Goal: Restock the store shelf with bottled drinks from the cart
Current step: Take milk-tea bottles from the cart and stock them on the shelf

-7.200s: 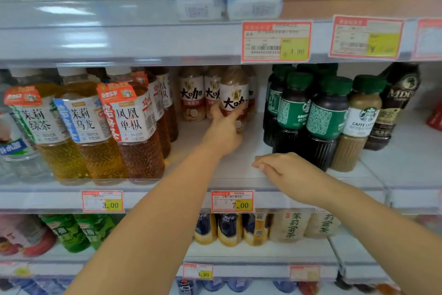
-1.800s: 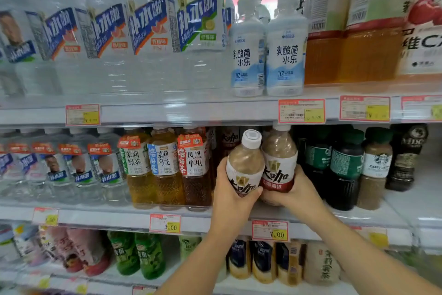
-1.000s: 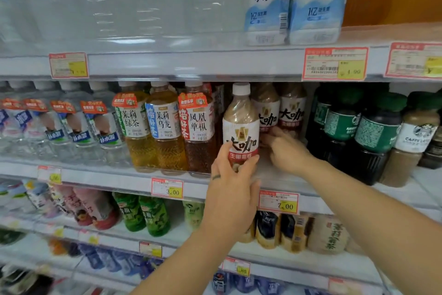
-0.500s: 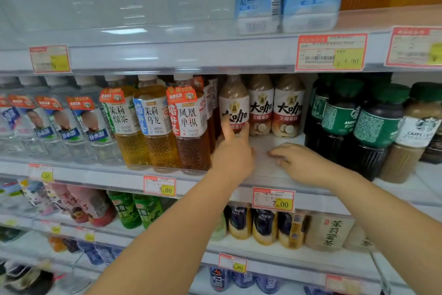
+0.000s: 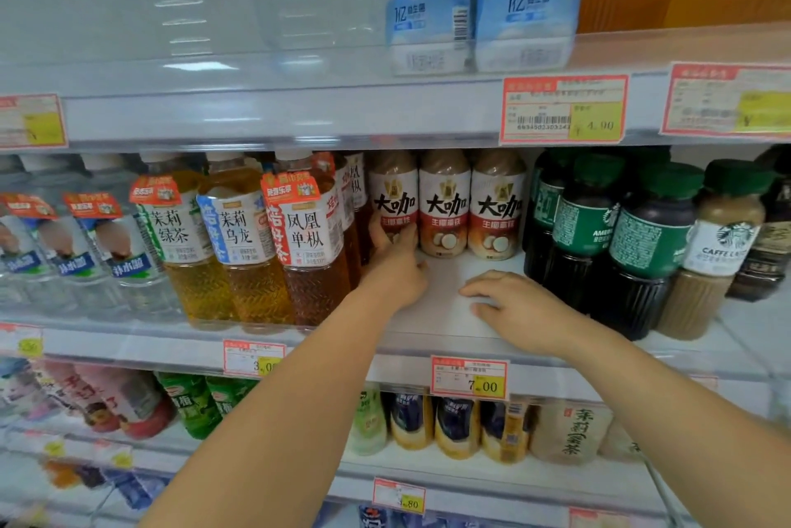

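Pose: left hand [image 5: 396,268] reaches deep onto the shelf [image 5: 445,300], thumb and fingers curled round the base of the milk-coffee bottle [image 5: 394,198], which stands upright at the back. The right hand [image 5: 520,309] lies palm-down on the bare shelf board, fingers relaxed, holding nothing. Tea bottles [image 5: 306,241] stand just left of the left hand, dark coffee bottles [image 5: 642,241] just right of the right hand. Two matching bottles [image 5: 445,202] stand beyond the right hand's fingertips. A price tag [image 5: 469,377] below the right wrist reads 7.00.

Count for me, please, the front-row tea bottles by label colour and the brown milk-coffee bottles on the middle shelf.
green-label tea: 1
blue-label tea: 1
red-label tea: 1
milk-coffee bottles: 3
Total: 6
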The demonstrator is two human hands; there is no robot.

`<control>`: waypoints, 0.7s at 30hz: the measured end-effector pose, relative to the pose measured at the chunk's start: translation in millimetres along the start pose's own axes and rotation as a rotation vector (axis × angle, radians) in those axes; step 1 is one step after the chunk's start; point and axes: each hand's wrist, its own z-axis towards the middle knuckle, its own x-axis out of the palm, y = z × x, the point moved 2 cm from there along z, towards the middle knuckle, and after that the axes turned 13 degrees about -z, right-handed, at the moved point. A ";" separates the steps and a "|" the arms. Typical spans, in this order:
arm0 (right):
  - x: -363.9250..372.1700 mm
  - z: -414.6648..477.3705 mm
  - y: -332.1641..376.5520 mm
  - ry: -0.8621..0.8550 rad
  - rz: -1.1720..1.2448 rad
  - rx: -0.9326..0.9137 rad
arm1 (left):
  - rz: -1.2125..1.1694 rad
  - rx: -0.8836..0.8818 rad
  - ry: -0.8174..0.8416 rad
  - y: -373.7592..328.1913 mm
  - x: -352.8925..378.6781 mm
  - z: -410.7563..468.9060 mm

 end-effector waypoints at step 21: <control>191.3 -163.0 190.6 0.027 0.171 -0.238 | -0.198 -0.293 -0.117 200.6 -3.1 -378.5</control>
